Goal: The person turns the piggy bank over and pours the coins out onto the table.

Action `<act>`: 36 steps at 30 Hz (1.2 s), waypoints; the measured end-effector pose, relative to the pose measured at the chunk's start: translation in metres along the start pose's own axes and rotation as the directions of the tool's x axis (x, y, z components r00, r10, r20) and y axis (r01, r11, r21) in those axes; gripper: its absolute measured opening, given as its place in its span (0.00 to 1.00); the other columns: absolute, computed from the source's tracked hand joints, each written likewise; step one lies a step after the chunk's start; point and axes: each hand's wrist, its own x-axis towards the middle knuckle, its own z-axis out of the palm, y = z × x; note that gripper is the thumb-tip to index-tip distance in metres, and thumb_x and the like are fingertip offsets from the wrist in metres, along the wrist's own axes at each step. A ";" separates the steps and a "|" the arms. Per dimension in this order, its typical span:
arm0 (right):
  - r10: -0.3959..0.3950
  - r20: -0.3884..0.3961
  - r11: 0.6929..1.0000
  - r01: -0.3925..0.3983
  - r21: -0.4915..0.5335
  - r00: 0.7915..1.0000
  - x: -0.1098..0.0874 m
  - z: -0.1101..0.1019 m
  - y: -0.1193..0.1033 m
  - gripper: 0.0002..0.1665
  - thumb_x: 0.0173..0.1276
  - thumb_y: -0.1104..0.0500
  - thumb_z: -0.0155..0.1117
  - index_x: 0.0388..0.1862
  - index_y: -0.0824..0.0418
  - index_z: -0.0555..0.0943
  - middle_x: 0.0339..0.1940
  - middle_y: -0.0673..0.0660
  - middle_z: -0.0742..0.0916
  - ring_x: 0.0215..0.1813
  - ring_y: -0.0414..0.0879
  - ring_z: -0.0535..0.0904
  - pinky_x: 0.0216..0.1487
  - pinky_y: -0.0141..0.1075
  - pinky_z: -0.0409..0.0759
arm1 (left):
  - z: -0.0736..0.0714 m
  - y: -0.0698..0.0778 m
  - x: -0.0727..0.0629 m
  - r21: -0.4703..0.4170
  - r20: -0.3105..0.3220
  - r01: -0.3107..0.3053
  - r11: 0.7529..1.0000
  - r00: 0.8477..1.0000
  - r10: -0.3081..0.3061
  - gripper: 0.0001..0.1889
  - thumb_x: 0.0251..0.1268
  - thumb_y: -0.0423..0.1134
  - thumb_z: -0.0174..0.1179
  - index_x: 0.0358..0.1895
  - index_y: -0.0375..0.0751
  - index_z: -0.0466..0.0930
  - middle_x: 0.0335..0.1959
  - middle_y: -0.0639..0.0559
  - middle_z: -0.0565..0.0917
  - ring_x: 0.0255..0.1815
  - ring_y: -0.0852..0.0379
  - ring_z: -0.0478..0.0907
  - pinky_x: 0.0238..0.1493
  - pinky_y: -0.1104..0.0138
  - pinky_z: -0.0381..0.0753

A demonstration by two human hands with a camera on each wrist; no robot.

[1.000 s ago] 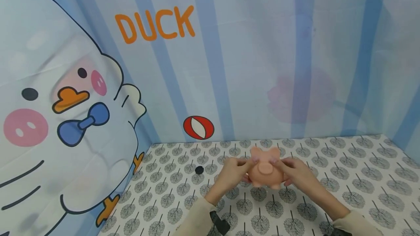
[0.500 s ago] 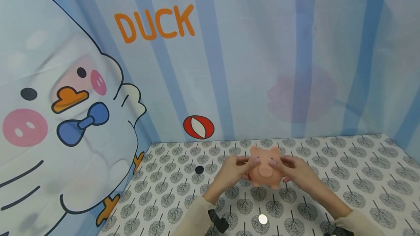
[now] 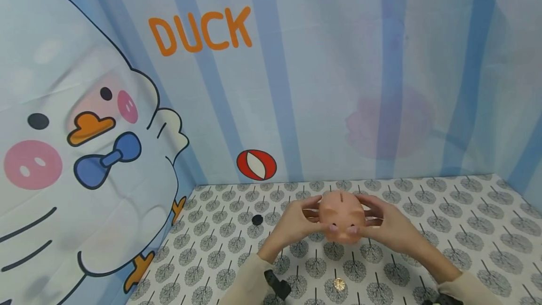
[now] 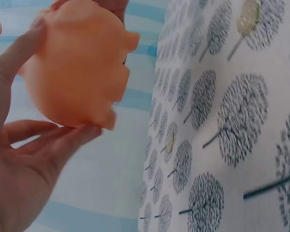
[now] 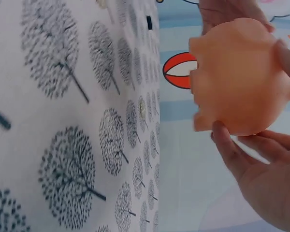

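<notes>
A peach-pink piggy bank (image 3: 341, 213) is held in the air over the patterned cloth, its head tipped down and its coin slot facing up in the head view. My left hand (image 3: 298, 222) grips its left side, with the thumb beside the face and the fingers around the flank. The right hand (image 3: 386, 222) grips the opposite side in the same way. Its stubby feet point toward the cloth in both wrist views. A gold coin (image 3: 339, 284) lies on the cloth in front of the bank. In the left wrist view, another small gold spot (image 4: 170, 143) shows below the bank.
A small black disc (image 3: 257, 220) lies on the cloth to the left of my hands. The tree-print cloth (image 3: 313, 295) covers the table. A striped blue curtain (image 3: 322, 84) with a printed duck (image 3: 106, 211) closes off the back and left.
The piggy bank has tipped forward, so its top slot now faces the head camera. A coin that was not there one second ago appeared as a bright disc and now looks gold.
</notes>
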 end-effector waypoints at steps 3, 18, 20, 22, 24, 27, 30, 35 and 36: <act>-0.046 -0.015 0.999 0.046 -0.021 0.999 -0.002 0.002 0.001 0.61 0.59 0.49 0.84 0.85 0.59 0.60 0.80 0.73 0.69 0.70 0.75 0.78 0.56 0.51 0.92 | 0.001 -0.002 -0.003 0.022 0.011 -0.097 0.995 0.995 0.097 0.47 0.52 0.42 0.84 0.78 0.49 0.71 0.72 0.46 0.80 0.66 0.53 0.85 0.65 0.70 0.85; -0.296 -0.140 0.933 0.255 -0.254 0.945 -0.003 0.012 0.009 0.70 0.44 0.53 0.92 0.84 0.52 0.63 0.79 0.63 0.75 0.75 0.47 0.77 0.65 0.33 0.85 | 0.007 -0.003 -0.011 0.386 0.014 -0.403 0.830 0.902 0.431 0.54 0.48 0.41 0.85 0.79 0.34 0.64 0.69 0.41 0.79 0.71 0.51 0.80 0.70 0.76 0.78; -0.295 -0.145 0.933 0.253 -0.255 0.944 -0.004 0.012 0.009 0.70 0.43 0.53 0.92 0.84 0.52 0.64 0.79 0.63 0.75 0.74 0.47 0.78 0.65 0.32 0.85 | 0.007 -0.004 -0.011 0.388 0.016 -0.401 0.830 0.903 0.429 0.54 0.48 0.40 0.85 0.79 0.34 0.64 0.69 0.41 0.78 0.71 0.51 0.80 0.70 0.76 0.78; -0.306 -0.149 0.929 0.261 -0.262 0.940 -0.004 0.013 0.010 0.70 0.42 0.54 0.92 0.84 0.52 0.64 0.79 0.63 0.76 0.73 0.48 0.79 0.64 0.34 0.86 | 0.008 -0.004 -0.011 0.369 0.014 -0.401 0.839 0.905 0.426 0.53 0.48 0.38 0.85 0.79 0.34 0.64 0.69 0.40 0.78 0.71 0.50 0.80 0.71 0.75 0.78; -0.308 -0.151 0.925 0.259 -0.279 0.939 -0.005 0.012 0.010 0.70 0.43 0.53 0.92 0.84 0.51 0.64 0.78 0.62 0.77 0.69 0.48 0.82 0.62 0.35 0.88 | 0.009 -0.005 -0.010 0.365 0.012 -0.408 0.837 0.901 0.434 0.53 0.47 0.38 0.86 0.78 0.34 0.65 0.70 0.40 0.78 0.71 0.49 0.80 0.71 0.75 0.78; -0.297 -0.147 0.924 0.246 -0.291 0.943 -0.006 0.011 0.011 0.68 0.45 0.48 0.92 0.84 0.49 0.64 0.75 0.61 0.80 0.62 0.55 0.86 0.58 0.41 0.91 | 0.009 -0.007 -0.009 0.342 0.013 -0.408 0.847 0.903 0.430 0.53 0.48 0.38 0.85 0.79 0.38 0.65 0.70 0.42 0.78 0.71 0.49 0.80 0.71 0.73 0.79; -0.264 -0.136 0.937 0.221 -0.270 0.955 -0.007 0.008 0.013 0.66 0.47 0.46 0.90 0.84 0.47 0.64 0.72 0.61 0.82 0.56 0.53 0.87 0.53 0.46 0.90 | 0.008 -0.008 -0.010 0.326 0.021 -0.377 0.867 0.919 0.393 0.52 0.51 0.41 0.84 0.80 0.44 0.65 0.72 0.45 0.77 0.72 0.50 0.79 0.71 0.72 0.80; -0.206 -0.139 0.964 0.176 -0.200 0.969 -0.008 0.007 0.012 0.58 0.54 0.47 0.87 0.82 0.48 0.67 0.69 0.63 0.83 0.53 0.50 0.88 0.50 0.57 0.89 | 0.008 -0.006 -0.010 0.196 0.009 -0.250 0.948 0.967 0.254 0.47 0.57 0.47 0.81 0.79 0.49 0.66 0.75 0.48 0.76 0.74 0.51 0.78 0.74 0.68 0.79; -0.189 -0.144 0.969 0.160 -0.190 0.971 -0.008 0.007 0.011 0.56 0.57 0.47 0.86 0.81 0.50 0.68 0.68 0.64 0.84 0.53 0.49 0.88 0.50 0.58 0.89 | 0.008 -0.005 -0.010 0.154 0.000 -0.217 0.964 0.976 0.220 0.45 0.59 0.48 0.80 0.79 0.49 0.68 0.74 0.48 0.77 0.74 0.51 0.78 0.74 0.67 0.79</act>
